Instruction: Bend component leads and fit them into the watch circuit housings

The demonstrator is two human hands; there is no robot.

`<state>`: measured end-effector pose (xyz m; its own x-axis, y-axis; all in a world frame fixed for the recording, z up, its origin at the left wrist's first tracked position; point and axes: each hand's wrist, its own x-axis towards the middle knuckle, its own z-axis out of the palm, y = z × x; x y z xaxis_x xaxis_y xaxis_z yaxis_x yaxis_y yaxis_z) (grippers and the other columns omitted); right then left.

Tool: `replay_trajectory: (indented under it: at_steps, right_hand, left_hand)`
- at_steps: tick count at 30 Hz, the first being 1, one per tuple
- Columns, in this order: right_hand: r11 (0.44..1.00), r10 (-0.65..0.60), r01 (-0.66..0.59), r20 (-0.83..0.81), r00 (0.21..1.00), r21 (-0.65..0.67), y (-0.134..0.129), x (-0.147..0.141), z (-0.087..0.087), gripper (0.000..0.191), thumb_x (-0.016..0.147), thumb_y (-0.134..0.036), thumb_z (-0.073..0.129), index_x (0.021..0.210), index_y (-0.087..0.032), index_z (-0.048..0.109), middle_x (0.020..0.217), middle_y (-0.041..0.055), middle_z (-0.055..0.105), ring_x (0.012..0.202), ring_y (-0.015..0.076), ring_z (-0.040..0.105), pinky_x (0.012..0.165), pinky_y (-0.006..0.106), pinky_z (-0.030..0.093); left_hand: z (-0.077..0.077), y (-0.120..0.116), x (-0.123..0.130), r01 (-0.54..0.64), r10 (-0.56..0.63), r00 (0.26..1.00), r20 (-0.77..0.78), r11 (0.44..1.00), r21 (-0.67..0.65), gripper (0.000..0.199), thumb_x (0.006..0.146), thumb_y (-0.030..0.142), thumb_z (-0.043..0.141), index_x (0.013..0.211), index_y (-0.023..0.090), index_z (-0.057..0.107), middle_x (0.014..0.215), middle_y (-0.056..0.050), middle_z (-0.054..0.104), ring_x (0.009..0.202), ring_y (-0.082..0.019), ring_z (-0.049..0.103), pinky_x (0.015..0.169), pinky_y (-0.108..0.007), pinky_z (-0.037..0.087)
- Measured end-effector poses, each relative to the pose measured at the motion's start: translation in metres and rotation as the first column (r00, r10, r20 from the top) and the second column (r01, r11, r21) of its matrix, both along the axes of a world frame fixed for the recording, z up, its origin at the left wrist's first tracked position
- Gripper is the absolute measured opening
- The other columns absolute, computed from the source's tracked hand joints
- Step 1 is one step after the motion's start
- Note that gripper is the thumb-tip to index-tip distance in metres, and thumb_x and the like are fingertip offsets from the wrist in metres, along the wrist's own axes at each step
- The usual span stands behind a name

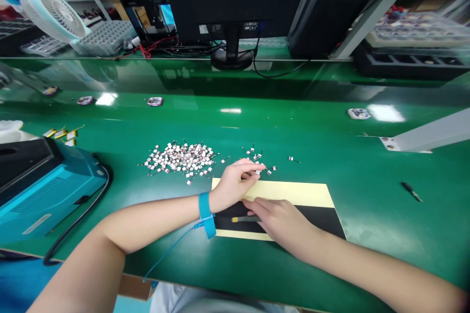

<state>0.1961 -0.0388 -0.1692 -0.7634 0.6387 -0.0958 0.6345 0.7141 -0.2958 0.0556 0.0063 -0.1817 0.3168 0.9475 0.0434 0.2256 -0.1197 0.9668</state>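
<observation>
The left hand [233, 185] pinched a tiny wired component [257, 171] between its fingertips, an antistatic strap [205, 215] around its wrist. Just left of that hand lay a heap of like components [179, 160] on the green desk [367, 171], with strays scattered beside the fingertips. The right hand [281, 222] rested on a yellow-and-black sheet [293, 194], its fingers reaching over a yellow-tipped tool [245, 219]; whether it gripped the tool, I cannot tell

component pile [179, 160] left of sheet [293, 194], monitor [231, 10] behind
</observation>
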Motion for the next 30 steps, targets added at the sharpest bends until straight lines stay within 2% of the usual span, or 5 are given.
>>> replay_trajectory:
  at_steps: [9,14,19,24,30]
  right_hand:
    - [0.995,-0.065,0.064,-0.017,0.998,-0.083,0.005,-0.002,0.006,0.03,0.069,-0.009,0.062,0.098,-0.014,0.058,0.093,0.0057,0.065,0.082,0.0211,0.063,0.069,0.033,0.053]
    - [0.995,-0.077,0.078,0.024,0.997,-0.065,0.006,-0.005,0.009,0.038,0.07,-0.009,0.062,0.107,-0.014,0.056,0.096,0.0097,0.065,0.083,0.0265,0.063,0.065,0.038,0.053]
    - [0.994,-0.055,0.06,0.065,0.996,-0.092,0.007,-0.004,0.013,0.037,0.07,-0.008,0.061,0.107,-0.015,0.057,0.088,0.0074,0.067,0.076,0.0266,0.064,0.061,0.039,0.053]
    - [0.988,-0.077,0.085,0.061,0.995,-0.132,0.006,-0.003,0.012,0.034,0.07,-0.008,0.061,0.103,-0.014,0.058,0.093,0.0068,0.066,0.081,0.0253,0.064,0.067,0.038,0.052]
    - [0.975,-0.125,0.13,0.038,0.991,-0.181,0.008,-0.004,0.011,0.031,0.07,-0.007,0.059,0.1,-0.015,0.059,0.091,0.0064,0.067,0.079,0.0245,0.064,0.066,0.035,0.05]
  left_hand:
    - [-0.001,0.001,0.0,-0.044,0.048,0.996,0.075,0.998,-0.053,0.018,0.074,0.012,0.054,0.09,0.013,0.062,0.085,-0.006,0.059,0.069,-0.009,0.056,0.062,-0.021,0.047]
    - [-0.001,0.001,0.0,-0.041,0.052,0.993,0.102,0.994,-0.1,0.012,0.072,0.012,0.057,0.083,0.013,0.06,0.077,-0.004,0.061,0.065,-0.009,0.055,0.061,-0.02,0.045]
    - [0.0,0.001,0.001,-0.059,0.071,0.992,0.105,0.992,-0.109,0.007,0.07,0.012,0.058,0.077,0.012,0.059,0.072,-0.002,0.06,0.061,-0.007,0.053,0.058,-0.019,0.044]
    - [-0.001,0.0,0.001,-0.054,0.061,0.994,0.095,0.996,-0.077,0.006,0.071,0.012,0.057,0.077,0.012,0.059,0.073,-0.002,0.058,0.063,-0.007,0.052,0.059,-0.019,0.043]
    - [-0.001,0.001,-0.001,-0.048,0.052,0.995,0.088,0.998,-0.048,0.006,0.072,0.013,0.055,0.077,0.013,0.058,0.077,-0.003,0.058,0.067,-0.009,0.054,0.062,-0.021,0.045]
